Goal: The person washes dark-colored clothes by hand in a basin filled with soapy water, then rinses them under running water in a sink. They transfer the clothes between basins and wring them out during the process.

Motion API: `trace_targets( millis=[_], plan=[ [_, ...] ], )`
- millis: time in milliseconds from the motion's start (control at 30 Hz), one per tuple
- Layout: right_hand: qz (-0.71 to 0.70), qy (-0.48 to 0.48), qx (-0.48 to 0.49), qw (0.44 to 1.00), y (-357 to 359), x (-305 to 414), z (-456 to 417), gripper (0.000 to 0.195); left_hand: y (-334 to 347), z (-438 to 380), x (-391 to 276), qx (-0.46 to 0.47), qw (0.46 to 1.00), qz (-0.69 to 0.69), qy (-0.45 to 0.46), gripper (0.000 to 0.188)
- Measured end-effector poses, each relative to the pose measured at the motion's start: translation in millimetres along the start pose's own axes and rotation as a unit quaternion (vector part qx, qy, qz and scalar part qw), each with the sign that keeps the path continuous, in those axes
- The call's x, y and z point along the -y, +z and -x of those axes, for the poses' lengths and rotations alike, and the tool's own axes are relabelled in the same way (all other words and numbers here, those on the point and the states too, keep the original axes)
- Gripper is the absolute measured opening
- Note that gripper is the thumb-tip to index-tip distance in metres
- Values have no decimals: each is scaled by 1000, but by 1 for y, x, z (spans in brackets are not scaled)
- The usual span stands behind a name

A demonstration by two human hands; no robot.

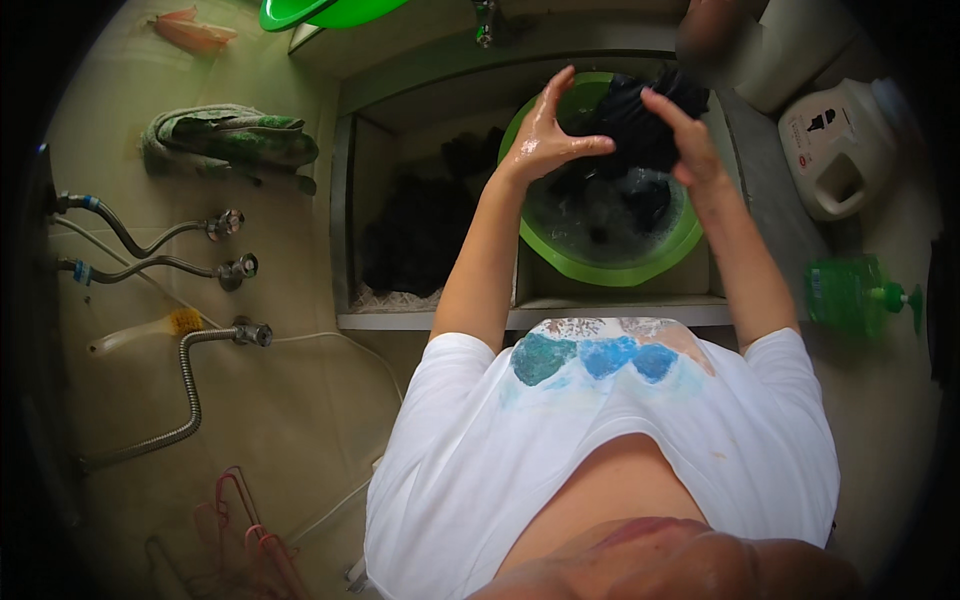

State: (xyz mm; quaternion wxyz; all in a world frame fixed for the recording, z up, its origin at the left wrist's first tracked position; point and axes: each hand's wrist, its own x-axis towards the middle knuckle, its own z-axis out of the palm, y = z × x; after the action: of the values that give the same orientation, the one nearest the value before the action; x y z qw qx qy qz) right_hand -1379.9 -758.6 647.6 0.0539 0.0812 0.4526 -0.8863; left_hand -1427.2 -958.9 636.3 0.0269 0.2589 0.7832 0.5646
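Note:
A green plastic basin [611, 274] stands in the right part of a sink and holds sudsy water. Dark wet cloth [637, 124] is bunched over its far side, and more of it lies in the water. My right hand [694, 139] grips the right side of that cloth, thumb and fingers around its edge. Wet and glistening, my left hand [555, 135] is spread above the basin's left side, thumb pointing at the cloth, nothing in it. In the left sink compartment lies a heap of dark cloth [416, 232].
A faucet [484, 22] is behind the sink, with another green basin [322, 11] at its left. A white detergent jug [832, 150] and a green pump bottle [847, 296] are at right. Left are a green-grey cloth [225, 142], metal hoses [191, 390] and a brush [150, 330].

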Motion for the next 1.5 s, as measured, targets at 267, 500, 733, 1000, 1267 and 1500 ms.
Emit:
trace_targets(
  millis=[267, 500, 733, 1000, 1267, 1500],
  plan=[
    [-45, -144, 98, 984, 66, 110, 21, 39, 58, 23, 56, 177, 973, 107, -107, 77],
    [-52, -65, 62, 995, 2, 83, -7, 30, 73, 91, 92, 17, 959, 186, -213, 42],
    [637, 9, 15, 771, -77, -33, -19, 68, 29, 71, 51, -52, 974, 75, -209, 42],
    [654, -145, 95, 737, -39, -55, -62, 69, 31, 19, 60, 39, 999, -24, -28, 68],
    [835, -30, 23, 549, -127, -165, -72, 65, 114, 46, 138, 216, 850, -307, -369, 102],
    [800, 104, 69, 587, -146, -193, -140, 52, 88, 38, 206, 188, 912, -219, -291, 49]
  ],
)
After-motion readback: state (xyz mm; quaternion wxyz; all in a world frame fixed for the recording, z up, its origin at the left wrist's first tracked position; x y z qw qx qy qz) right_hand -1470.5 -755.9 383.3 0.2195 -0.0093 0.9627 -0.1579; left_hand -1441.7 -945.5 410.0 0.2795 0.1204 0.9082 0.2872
